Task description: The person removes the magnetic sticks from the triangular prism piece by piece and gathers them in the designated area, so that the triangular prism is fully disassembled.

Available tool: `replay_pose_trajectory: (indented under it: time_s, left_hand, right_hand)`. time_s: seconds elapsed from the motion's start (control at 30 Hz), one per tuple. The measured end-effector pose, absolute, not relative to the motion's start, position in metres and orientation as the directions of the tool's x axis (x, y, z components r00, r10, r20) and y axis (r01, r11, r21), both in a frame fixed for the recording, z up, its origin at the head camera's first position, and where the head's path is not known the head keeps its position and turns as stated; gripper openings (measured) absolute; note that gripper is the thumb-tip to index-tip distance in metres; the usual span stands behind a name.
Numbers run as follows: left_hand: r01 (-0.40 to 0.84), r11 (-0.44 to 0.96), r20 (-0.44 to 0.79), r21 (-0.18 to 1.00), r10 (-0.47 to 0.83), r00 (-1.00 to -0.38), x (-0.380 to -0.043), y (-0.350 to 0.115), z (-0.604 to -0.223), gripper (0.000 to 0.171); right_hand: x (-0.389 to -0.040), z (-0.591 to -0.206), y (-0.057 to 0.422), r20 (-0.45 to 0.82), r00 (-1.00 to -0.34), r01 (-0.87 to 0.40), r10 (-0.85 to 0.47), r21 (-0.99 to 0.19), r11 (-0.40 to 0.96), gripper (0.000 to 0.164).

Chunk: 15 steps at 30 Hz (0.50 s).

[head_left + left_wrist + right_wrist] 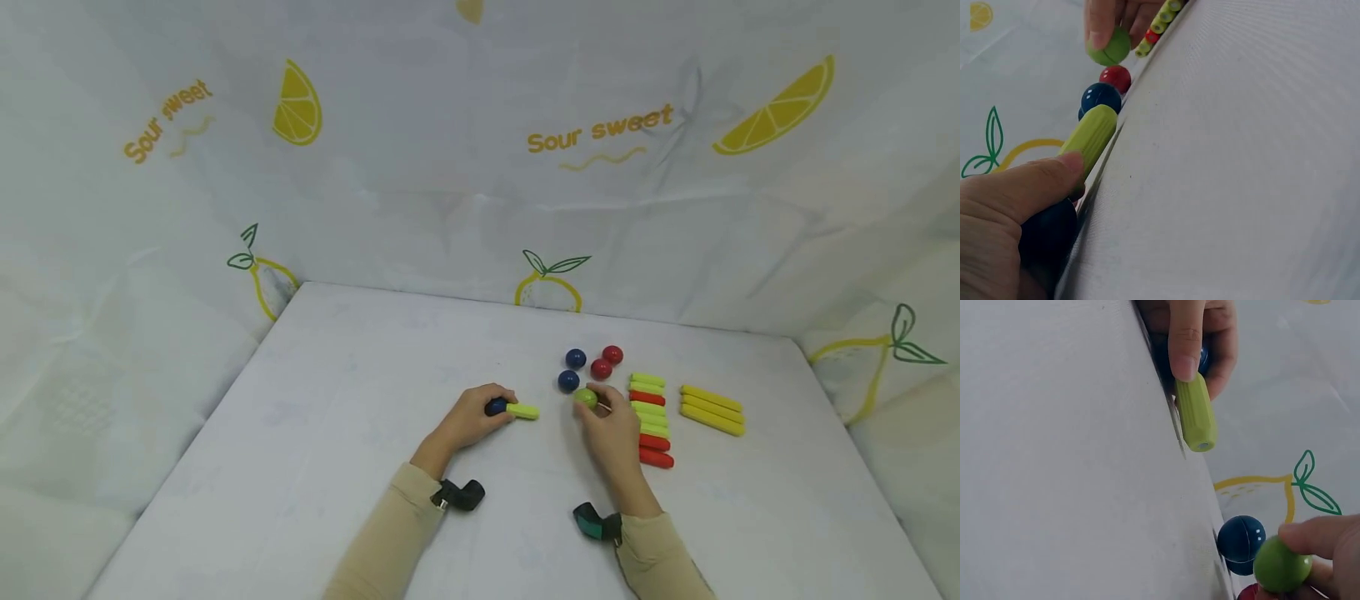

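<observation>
My left hand (472, 417) grips a dark blue ball (496, 407) with a short yellow-green rod (524, 411) at it, the rod's free end pointing right. In the left wrist view the thumb lies on the near part of the rod (1092, 134). A small round inset shows in the rod's end (1204, 445) in the right wrist view. Between thumb and fingers, my right hand (613, 429) pinches a green ball (585, 398). Just beyond it are two blue balls (568, 381) and two red balls (602, 368). Whether the green ball touches the table is unclear.
Right beside my right hand runs a column of yellow-green and red rods (648, 410), partly hidden by the hand. Farther right lie three yellow rods (711, 409). A white cloth covers the table (360, 367), and a lemon-printed curtain (420, 150) hangs behind.
</observation>
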<state>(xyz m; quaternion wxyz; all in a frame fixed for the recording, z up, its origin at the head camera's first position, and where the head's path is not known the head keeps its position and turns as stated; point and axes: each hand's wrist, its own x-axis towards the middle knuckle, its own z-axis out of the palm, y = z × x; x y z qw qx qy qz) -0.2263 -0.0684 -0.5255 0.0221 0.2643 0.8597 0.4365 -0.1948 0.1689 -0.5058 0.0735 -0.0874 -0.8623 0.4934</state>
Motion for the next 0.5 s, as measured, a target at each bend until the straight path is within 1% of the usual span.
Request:
replay_pose_trajectory:
  time_s: [0.07, 0.17, 0.3, 0.5]
  left_hand:
    - [0.433, 0.484, 0.188, 0.761, 0.474, -0.86, -0.226, -0.068, -0.525, 0.025]
    - [0.437, 0.488, 0.19, 0.756, 0.475, -0.859, -0.227, -0.068, -0.524, 0.026]
    - [0.445, 0.488, 0.192, 0.751, 0.484, -0.854, -0.227, -0.068, -0.525, 0.028]
    - [0.452, 0.488, 0.19, 0.747, 0.495, -0.848, -0.226, -0.069, -0.525, 0.027]
  right_hand:
    - [-0.197, -0.506, 0.171, 0.059, -0.961, 0.085, 0.272, -0.869, 0.488, 0.038]
    - [-0.202, -0.505, 0.174, 0.061, -0.952, 0.101, 0.299, -0.86, 0.5, 0.039]
    - [-0.209, -0.505, 0.177, 0.054, -0.95, 0.127, 0.308, -0.832, 0.539, 0.041]
    - [-0.214, -0.506, 0.175, 0.027, -0.959, 0.149, 0.283, -0.801, 0.58, 0.045]
